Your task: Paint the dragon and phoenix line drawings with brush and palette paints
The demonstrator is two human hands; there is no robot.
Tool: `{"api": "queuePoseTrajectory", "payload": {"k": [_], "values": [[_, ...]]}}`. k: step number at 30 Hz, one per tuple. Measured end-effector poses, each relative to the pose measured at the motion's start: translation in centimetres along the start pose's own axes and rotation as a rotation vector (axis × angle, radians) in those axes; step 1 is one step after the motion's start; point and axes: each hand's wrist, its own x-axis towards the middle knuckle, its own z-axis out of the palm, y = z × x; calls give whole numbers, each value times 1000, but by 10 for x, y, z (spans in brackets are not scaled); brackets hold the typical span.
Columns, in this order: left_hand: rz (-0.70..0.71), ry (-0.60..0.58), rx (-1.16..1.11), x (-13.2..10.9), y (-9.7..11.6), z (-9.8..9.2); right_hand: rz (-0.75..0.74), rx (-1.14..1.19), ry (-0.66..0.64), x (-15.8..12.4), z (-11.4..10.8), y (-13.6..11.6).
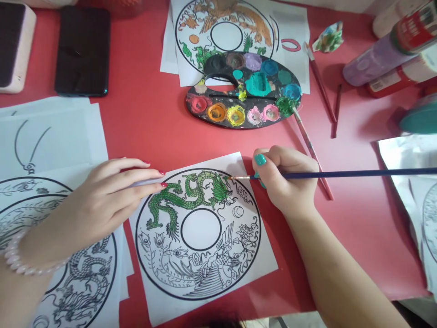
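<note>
My right hand (287, 180) is closed round a thin paintbrush (341, 174) with a long dark blue handle. Its tip touches the head of a green dragon on the printed sheet (201, 282) in front of me. That dragon is painted green, while the phoenix below it is bare line art. My left hand (119, 196) lies with fingers stretched out, fingertips on the left upper edge of the same sheet. Behind the sheet sits a black oval paint palette (218, 94) with several coloured wells. A second brush (309, 136) rests its bristles in the green paint.
Two red-handled brushes (322, 86) lie right of the palette, by a paint-smeared tissue (329, 37). Paint bottles (375, 59) crowd the upper right. A partly painted sheet (290, 27) lies behind the palette. Printed sheets (68, 141) and a dark phone (83, 50) are at left.
</note>
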Motion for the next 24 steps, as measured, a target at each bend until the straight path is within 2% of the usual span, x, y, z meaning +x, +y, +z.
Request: {"api": "queuePoseTrajectory", "payload": {"k": [14,24], "values": [[25,-14,13,1,-1,-1,-49,12,-4,-1,0,0],[29,32,19,0,-1,1,-71,-38,43,-1,0,-1]]}}
